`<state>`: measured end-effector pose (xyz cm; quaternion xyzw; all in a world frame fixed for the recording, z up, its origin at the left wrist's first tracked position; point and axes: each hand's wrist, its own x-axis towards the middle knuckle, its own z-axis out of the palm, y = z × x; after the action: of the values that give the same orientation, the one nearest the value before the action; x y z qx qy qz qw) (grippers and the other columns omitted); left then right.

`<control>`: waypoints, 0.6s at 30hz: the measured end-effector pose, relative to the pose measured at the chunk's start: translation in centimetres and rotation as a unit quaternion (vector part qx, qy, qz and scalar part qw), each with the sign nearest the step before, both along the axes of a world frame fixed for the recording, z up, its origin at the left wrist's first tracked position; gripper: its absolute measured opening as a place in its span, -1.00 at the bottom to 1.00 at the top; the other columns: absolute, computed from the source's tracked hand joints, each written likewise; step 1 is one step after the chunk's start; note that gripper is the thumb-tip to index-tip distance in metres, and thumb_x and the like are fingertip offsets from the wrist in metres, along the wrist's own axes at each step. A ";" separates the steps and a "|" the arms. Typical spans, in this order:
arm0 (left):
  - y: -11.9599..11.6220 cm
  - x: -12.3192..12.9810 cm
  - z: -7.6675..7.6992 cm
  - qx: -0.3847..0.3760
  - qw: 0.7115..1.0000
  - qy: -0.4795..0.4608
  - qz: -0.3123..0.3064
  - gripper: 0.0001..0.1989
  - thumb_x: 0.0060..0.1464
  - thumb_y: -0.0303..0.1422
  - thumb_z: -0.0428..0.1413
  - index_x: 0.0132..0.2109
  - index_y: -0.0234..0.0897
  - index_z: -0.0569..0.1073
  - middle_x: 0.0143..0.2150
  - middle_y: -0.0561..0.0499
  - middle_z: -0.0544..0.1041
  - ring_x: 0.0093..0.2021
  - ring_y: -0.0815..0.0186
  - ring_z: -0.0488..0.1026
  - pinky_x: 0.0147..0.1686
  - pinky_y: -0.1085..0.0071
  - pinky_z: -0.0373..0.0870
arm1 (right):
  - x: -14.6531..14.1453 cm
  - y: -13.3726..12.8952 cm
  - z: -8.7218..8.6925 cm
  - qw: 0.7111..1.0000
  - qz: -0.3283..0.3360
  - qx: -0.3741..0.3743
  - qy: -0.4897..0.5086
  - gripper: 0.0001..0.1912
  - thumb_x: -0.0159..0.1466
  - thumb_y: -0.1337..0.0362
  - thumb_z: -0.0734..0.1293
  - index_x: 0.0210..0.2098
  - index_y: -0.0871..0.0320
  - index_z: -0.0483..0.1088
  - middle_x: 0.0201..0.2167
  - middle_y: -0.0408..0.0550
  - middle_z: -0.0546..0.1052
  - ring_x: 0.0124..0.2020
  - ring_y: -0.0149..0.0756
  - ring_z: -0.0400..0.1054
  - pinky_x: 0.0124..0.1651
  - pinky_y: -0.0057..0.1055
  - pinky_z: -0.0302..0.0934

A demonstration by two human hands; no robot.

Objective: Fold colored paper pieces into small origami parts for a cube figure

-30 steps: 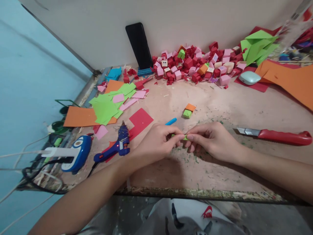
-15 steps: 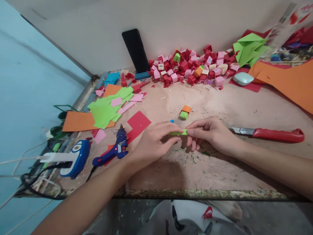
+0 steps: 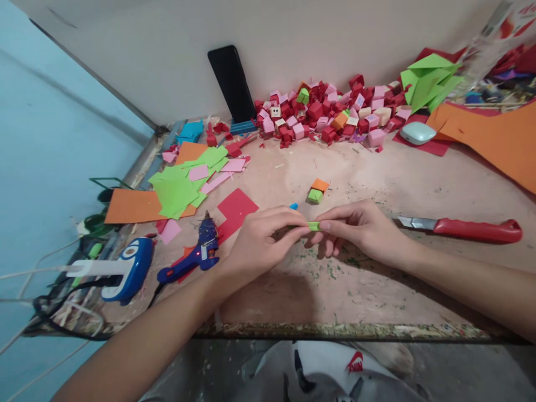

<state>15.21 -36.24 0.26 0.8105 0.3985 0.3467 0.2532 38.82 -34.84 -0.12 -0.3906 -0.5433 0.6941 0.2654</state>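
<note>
In the head view, a small green paper strip (image 3: 314,226) is held up in the middle, over the near part of the table (image 3: 259,307). One end is pinched by the left hand (image 3: 262,237), between thumb and fingers. The other end is pinched by the right hand (image 3: 362,229) in the same way, so only a short bit can be seen between them.

The strip looks folded. It should feel very light and a bit stiff, but it could be bent or squashed if it is pressed hard. It is best held softly by its ends or edges, with its middle left alone. It does not look slippery.

A small orange and green paper box (image 3: 315,195) is set just past the fingers. The tip of a blue stick (image 3: 293,206) is seen by the left hand, and the rest is hidden. Tiny green bits (image 3: 330,268) are spread under and around the right hand.

The red knife (image 3: 477,230) is laid near the right arm, with its bare blade pointed toward that hand, so care is needed there. A blue glue gun (image 3: 205,248) is found close to the left arm. A small red light is lit on it, so its tip may be hot.
</note>
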 end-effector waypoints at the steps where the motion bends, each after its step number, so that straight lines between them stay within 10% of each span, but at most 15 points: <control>1: 0.0 0.0 0.0 0.009 1.000 0.005 -0.006 -0.91 0.32 -0.31 0.28 -0.10 -0.19 0.66 -0.16 -0.04 0.73 -0.12 0.26 0.68 -0.04 0.36 0.55 | 0.0 0.0 0.0 1.000 -0.002 -0.001 0.001 -0.58 0.33 -0.06 0.50 -0.28 0.23 0.66 -0.42 0.06 0.69 -0.48 -0.34 0.53 -0.38 -0.42 0.38; 18: 0.2 -0.2 -0.2 0.134 0.990 0.046 -0.011 -0.93 0.37 -0.48 0.20 -0.09 -0.29 0.60 -0.19 -0.01 0.71 -0.20 0.34 0.62 -0.10 0.42 0.51 | -0.2 -0.5 -0.4 0.998 0.005 0.061 -0.032 -0.63 0.39 0.01 0.46 -0.23 0.24 0.66 -0.37 0.06 0.70 -0.47 -0.36 0.49 -0.40 -0.45 0.37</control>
<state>15.04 -36.08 0.05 0.8565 0.3503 0.3570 0.1276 38.63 -35.31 -0.49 -0.3928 -0.5946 0.6483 0.2682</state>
